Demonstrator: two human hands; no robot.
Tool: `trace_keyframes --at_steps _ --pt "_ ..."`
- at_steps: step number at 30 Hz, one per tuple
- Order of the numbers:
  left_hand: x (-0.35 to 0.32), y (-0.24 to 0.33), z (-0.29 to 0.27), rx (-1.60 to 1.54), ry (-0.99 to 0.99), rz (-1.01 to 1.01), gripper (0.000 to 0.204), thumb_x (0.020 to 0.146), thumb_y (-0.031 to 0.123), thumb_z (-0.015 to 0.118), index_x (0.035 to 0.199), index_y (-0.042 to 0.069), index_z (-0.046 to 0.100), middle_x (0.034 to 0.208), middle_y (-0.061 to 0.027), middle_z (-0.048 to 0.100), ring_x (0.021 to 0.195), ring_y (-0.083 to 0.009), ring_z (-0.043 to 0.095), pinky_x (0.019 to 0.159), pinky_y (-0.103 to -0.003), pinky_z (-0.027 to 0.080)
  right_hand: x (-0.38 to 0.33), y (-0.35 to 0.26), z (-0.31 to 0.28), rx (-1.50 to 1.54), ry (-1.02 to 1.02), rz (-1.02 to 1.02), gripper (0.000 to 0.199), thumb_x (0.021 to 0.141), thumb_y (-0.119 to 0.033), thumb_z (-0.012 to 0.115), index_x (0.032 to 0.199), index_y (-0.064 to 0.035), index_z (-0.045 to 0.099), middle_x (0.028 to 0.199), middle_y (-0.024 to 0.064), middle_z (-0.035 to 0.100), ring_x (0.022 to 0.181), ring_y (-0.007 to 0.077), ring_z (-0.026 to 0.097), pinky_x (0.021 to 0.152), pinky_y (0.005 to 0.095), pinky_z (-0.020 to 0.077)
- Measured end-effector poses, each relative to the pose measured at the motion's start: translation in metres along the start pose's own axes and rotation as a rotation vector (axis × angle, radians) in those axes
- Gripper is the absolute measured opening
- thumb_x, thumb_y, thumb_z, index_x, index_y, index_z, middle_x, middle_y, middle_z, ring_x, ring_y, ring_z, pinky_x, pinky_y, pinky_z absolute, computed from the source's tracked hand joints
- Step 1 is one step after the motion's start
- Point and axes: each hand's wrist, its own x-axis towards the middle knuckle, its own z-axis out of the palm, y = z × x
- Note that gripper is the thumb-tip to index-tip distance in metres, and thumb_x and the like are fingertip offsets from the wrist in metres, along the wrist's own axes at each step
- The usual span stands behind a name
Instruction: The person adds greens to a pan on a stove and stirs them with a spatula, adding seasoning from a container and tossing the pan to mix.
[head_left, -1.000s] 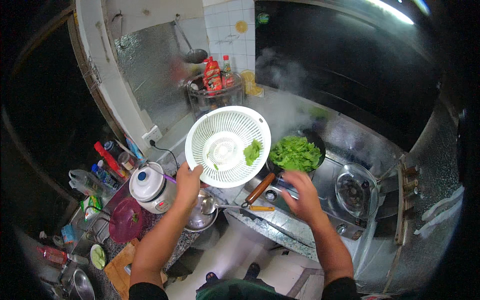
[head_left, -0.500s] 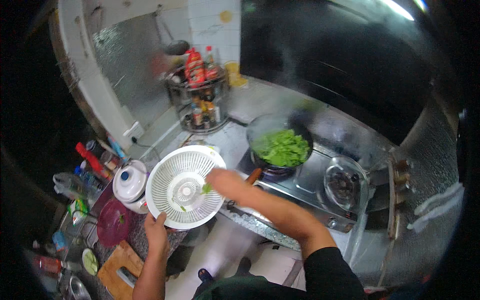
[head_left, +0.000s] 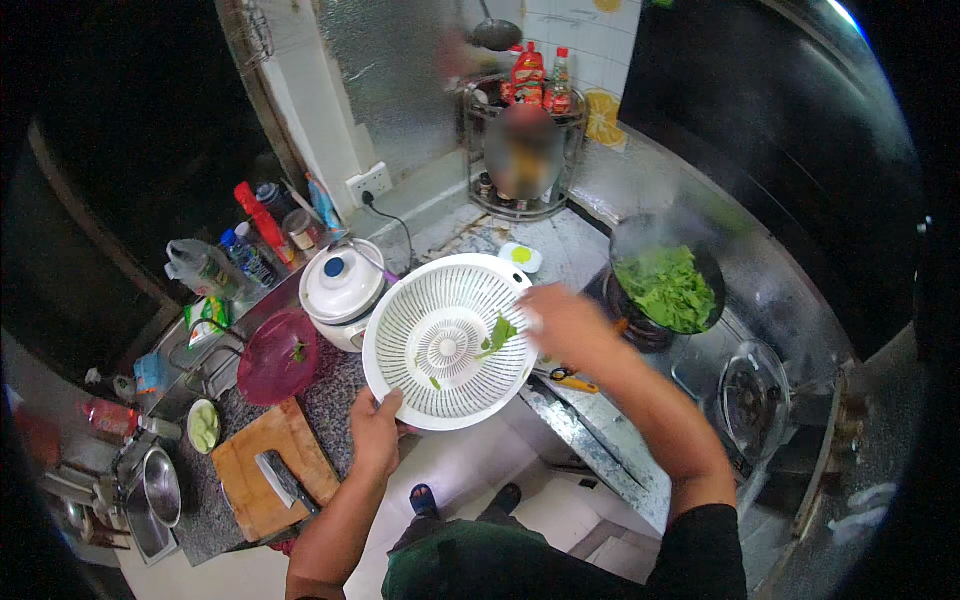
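Head view: hands [head_left: 375,432] hold white colander [head_left: 450,340] near red-labelled bottles [head_left: 527,75]

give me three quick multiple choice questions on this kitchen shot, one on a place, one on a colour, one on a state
1. Where is the wooden cutting board?
A. left of the white colander
B. on the stove
C. inside the wok

2. What colour is the colander?
A. red
B. white
C. black

3. How full is the colander?
A. heaped
B. half full
C. nearly empty

Answers:
1 A, the cutting board lies lower left of the colander.
2 B, its slotted plastic is white.
3 C, only a few leaves remain; the greens sit in the wok.
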Motion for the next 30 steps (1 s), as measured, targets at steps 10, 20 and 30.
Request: trace_keyframes --at_steps 10,20,30 --pt "-0.017 0.0 0.027 0.014 -0.067 0.182 0.022 0.086 0.005 0.05 0.108 0.001 0.05 0.092 -0.0081 0.061 0.067 -0.0128 0.061 0.052 -0.025 0.052 0.005 -0.022 0.106 -0.069 -0.335 0.098 0.016 0.077 -0.013 0.051 0.084 -0.0017 0.06 0.087 0.0186 0.057 0.079 0.0314 0.06 0.065 0.0422 0.0502" --pt "-0.011 -0.018 0.0 -0.006 0.068 0.027 0.02 0.087 0.007 0.05 0.106 0.002 0.052 0.091 -0.0073 0.062 0.064 -0.0137 0.061 0.046 -0.023 0.049 -0.01 0.016 -0.035 0.406 0.088 0.449 0.018 0.077 -0.007 0.051 0.094 -0.0048 0.058 0.093 0.0165 0.057 0.09 0.0334 0.057 0.078 0.0388 0.0466" --pt "-0.03 -0.037 -0.042 0.054 0.138 0.047 0.017 0.087 0.011 0.055 0.101 0.002 0.055 0.088 -0.0064 0.063 0.066 -0.0131 0.061 0.053 -0.026 0.052 -0.002 -0.019 -0.028 0.2 0.28 0.137 0.028 0.071 -0.006 0.067 0.096 0.0007 0.057 0.102 0.0184 0.056 0.095 0.0349 0.055 0.081 0.0396 0.0453"
